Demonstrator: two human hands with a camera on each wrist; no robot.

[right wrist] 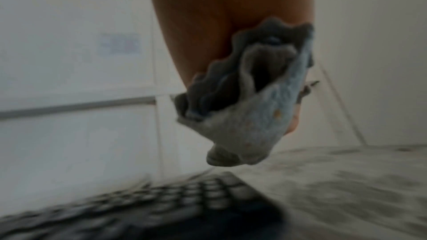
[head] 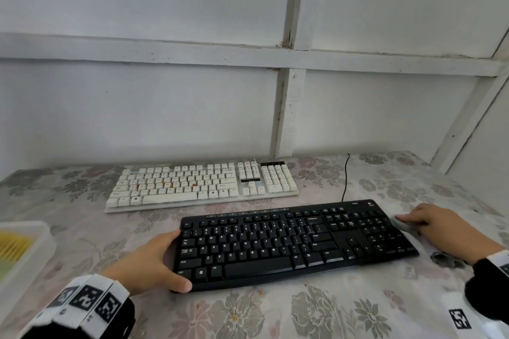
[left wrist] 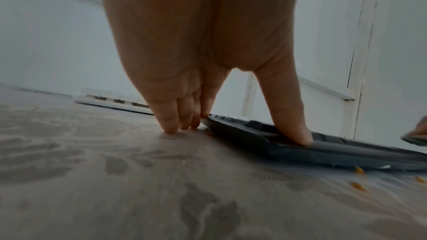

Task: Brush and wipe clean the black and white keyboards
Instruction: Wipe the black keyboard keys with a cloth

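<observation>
Floral-clothed surface (head: 248,316), both keyboards lying flat.
Nearest me, my left hand (head: 148,261) grips the black keyboard (head: 292,242) by its left end; my right hand (head: 438,226) clutches a cloth (right wrist: 249,109) beside its right end; white keyboard (head: 201,184) behind.

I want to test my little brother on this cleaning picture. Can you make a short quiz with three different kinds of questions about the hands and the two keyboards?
1. True or false: the right hand holds a cloth.
2. Which keyboard does the left hand grip? A) the white keyboard B) the black keyboard C) neither
3. Fill the gap: the white keyboard lies ____ the black one, nearer the wall.

Key:
1. True. The right wrist view shows a bunched grey and blue cloth in that hand, beside the black keyboard's right end.
2. B. The thumb lies on its front corner and the fingers at its left end.
3. Behind.
</observation>
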